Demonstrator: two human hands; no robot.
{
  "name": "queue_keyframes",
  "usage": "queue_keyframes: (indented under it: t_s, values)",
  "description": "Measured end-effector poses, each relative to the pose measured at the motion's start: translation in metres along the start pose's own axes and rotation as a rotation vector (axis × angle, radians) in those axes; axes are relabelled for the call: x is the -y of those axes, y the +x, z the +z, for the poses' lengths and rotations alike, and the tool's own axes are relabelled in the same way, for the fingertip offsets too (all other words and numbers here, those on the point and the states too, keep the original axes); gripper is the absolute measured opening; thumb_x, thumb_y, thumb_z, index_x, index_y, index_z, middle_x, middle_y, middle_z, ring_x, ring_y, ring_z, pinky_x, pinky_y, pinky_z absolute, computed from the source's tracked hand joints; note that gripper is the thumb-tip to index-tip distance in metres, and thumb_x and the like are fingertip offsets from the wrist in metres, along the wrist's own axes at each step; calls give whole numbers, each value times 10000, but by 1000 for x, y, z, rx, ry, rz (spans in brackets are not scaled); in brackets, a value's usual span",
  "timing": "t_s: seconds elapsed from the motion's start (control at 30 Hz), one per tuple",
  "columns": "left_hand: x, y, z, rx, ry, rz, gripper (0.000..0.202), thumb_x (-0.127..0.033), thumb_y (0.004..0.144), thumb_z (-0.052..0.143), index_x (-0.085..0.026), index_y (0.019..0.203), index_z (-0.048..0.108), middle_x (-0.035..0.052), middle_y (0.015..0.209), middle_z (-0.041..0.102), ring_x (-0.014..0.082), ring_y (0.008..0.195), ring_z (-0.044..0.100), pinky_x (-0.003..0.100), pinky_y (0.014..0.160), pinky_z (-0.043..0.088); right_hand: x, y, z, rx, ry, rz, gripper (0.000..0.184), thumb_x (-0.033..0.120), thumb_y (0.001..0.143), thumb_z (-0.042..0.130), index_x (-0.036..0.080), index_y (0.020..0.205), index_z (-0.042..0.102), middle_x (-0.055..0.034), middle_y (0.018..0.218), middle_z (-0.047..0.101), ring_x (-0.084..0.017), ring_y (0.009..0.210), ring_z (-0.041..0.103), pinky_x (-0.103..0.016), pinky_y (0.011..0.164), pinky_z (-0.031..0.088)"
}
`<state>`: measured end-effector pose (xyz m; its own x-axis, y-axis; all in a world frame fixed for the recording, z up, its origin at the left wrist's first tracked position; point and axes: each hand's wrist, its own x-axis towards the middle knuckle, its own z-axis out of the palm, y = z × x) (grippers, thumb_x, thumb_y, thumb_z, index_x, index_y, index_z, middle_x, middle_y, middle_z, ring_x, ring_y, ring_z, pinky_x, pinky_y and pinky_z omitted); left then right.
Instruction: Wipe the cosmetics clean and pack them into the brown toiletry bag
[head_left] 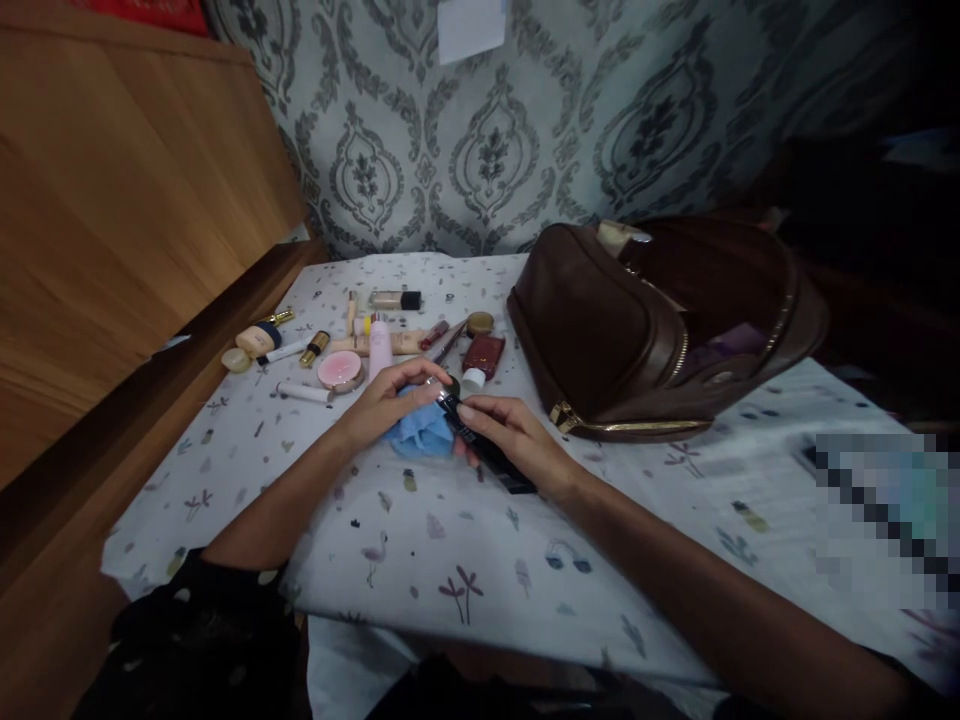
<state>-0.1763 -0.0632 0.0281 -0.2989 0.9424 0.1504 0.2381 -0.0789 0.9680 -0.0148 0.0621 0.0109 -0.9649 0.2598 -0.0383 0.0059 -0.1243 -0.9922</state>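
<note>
A slim black bottle [491, 455] with a silver collar slants over the middle of the table. My right hand [521, 430] is wrapped round its black body, thumb on top. At its silver end, the fingers and thumb of my left hand [397, 398] are closed on the bottle. A crumpled blue cloth [421, 425] shows below my left hand; whether that hand grips it too, I cannot tell. Just beyond my hands are a pink tube [380, 345], a round pink compact [340, 370] and a dark red bottle [484, 355] with a white cap.
An unzipped brown leather bag [592, 320] stands at the right. Several cosmetics, including a foundation bottle [395, 300] and a white tube [305, 392], lie across the far left of the patterned tablecloth [465, 560]. Wooden furniture [135, 180] borders the left side.
</note>
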Motion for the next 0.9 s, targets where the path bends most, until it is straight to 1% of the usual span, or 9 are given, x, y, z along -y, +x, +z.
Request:
queue_keyframes:
  t_s: [0.1,0.27,0.4,0.47,0.53,0.63,0.67,0.8,0.9]
  values:
    - [0,1,3,-7,-13,-28,307,-464,822,692,-170,888,633,-12,770,592,119,689,549,218,652,430,-2,0,0,49,47,29,484,627,764,694,150,707,631,-26,642,663,-85,483,534,-200,449,401]
    - [0,0,3,18,-96,-12,332,-484,806,708,-169,888,636,6,800,621,120,698,565,226,656,440,-3,1,-1,154,276,135,460,593,719,750,146,723,639,-42,629,691,-88,459,545,-197,444,413]
    - [-1,-1,3,13,-121,-18,353,-491,783,733,-162,871,639,0,770,612,105,665,559,214,624,436,-1,0,1,163,336,152,447,570,718,763,142,717,635,-51,632,701,-89,462,555,-192,444,414]
    - [0,1,6,-26,-150,-39,366,-488,767,748,-163,893,636,-7,759,614,100,644,557,208,604,440,-1,-1,3,153,358,151,442,564,710,775,144,730,638,-50,648,703,-97,492,578,-195,471,438]
    - [2,2,10,-111,-204,-70,387,-493,766,747,-179,953,619,-16,757,618,99,624,559,206,583,448,-1,0,4,98,407,140,423,533,680,814,154,777,653,-24,657,690,-100,535,595,-195,506,459]
    - [4,2,20,-279,-233,-81,386,-531,816,681,-209,1011,594,-22,784,619,95,622,552,196,576,452,-3,2,4,-51,485,81,392,437,622,881,177,832,677,29,676,646,-81,564,573,-191,538,461]
    - [4,1,24,-295,-213,-72,384,-541,839,651,-214,1032,593,-14,825,627,99,650,558,199,599,462,-4,4,4,-97,501,54,388,413,607,892,180,837,684,38,684,634,-78,573,566,-197,555,466]
    - [0,-9,39,-179,-56,-46,462,-519,833,673,-232,1181,576,32,1031,641,156,848,597,239,748,501,-10,9,1,-238,497,-43,455,420,530,919,181,849,700,28,745,653,-98,646,585,-227,632,482]
    - [-2,-13,43,-187,-9,-97,519,-516,830,678,-251,1256,546,34,1018,644,174,843,604,252,739,506,-14,11,-3,-312,445,-103,523,427,494,928,196,887,673,80,603,572,-70,551,509,-194,549,408]
